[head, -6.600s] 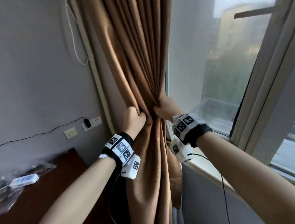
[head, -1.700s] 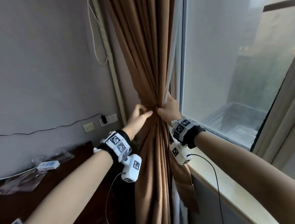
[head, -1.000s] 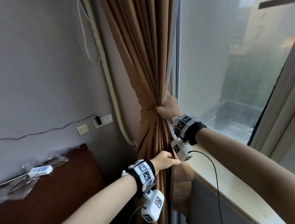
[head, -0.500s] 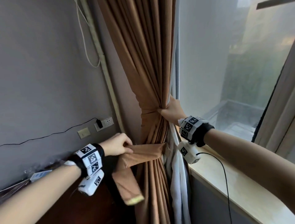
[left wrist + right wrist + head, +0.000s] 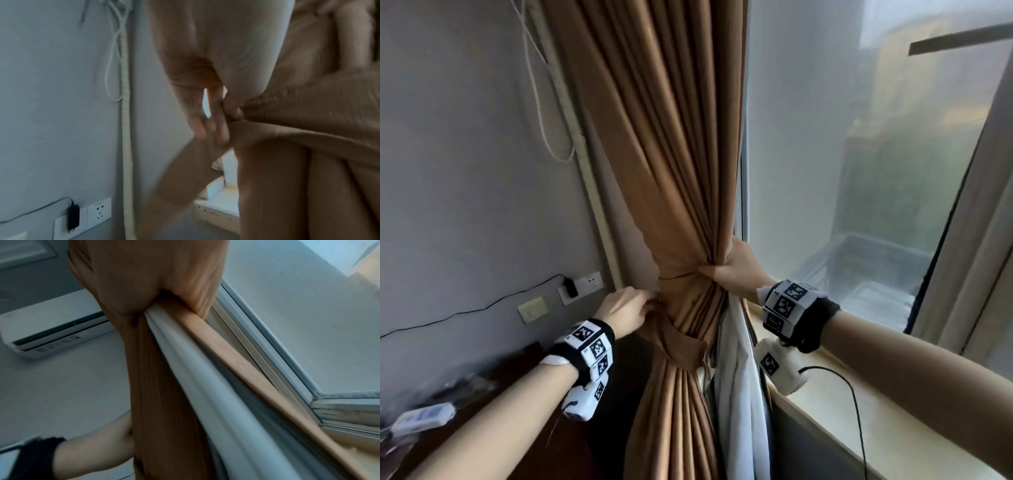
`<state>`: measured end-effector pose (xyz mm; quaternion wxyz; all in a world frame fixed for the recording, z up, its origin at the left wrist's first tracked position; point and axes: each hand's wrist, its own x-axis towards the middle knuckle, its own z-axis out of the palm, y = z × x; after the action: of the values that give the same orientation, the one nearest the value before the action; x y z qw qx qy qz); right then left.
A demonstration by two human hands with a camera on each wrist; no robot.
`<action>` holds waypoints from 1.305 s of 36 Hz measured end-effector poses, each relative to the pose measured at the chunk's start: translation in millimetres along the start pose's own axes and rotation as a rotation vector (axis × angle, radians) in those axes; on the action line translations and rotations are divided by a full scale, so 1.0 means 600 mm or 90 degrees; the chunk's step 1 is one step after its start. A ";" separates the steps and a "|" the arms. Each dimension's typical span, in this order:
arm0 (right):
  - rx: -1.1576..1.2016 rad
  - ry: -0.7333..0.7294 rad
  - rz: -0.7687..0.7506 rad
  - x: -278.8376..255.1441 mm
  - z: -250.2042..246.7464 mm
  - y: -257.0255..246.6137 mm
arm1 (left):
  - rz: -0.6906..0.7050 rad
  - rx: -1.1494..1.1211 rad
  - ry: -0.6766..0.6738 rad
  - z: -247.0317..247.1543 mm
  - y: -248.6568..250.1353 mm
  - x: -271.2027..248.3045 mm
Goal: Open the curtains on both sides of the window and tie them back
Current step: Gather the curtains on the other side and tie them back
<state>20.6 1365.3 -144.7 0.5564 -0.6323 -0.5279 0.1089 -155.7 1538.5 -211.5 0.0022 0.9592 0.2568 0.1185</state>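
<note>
- The pleated tan-brown fabric curtain [image 5: 681, 178] is gathered at the left edge of the window, hard against the grey wall, white lining [image 5: 736, 377] hanging beside it.
- Right hand [image 5: 732, 270] is clamped around the bunched waist, fingers curled tight into the folds.
- Left hand [image 5: 625, 310] pinches the matching tan fabric tie-back band [image 5: 681, 346] between thumb and fingers [image 5: 218, 120], at the wall side of the bundle.
- The band loops slack below the gathered waist. I'd say: draw it snug, level with the right hand, and fasten it behind before letting go.
- Risk: releasing the bundle early lets the pleats and lining spill out.
- Writing: the white wall air-conditioner [image 5: 53, 331] carries small labels, too blurred to read. Wrist bands show only black-and-white square markers.
</note>
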 end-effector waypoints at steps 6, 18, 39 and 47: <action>0.002 0.015 0.022 0.012 -0.001 0.011 | -0.100 -0.245 -0.057 0.049 0.022 0.026; -0.002 0.011 -0.018 0.011 -0.001 0.016 | -0.554 -0.891 -0.077 0.046 0.065 0.074; 0.009 0.021 -0.001 0.024 -0.007 0.024 | -0.590 -0.937 0.351 0.028 -0.011 0.030; 0.030 -0.001 -0.012 0.017 0.019 0.017 | -0.579 -0.855 0.025 0.061 -0.046 0.093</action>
<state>22.2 1382.0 -152.2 0.5718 -0.6139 -0.5317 0.1165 -113.9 1592.0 -236.2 0.6209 0.5526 0.4957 0.2519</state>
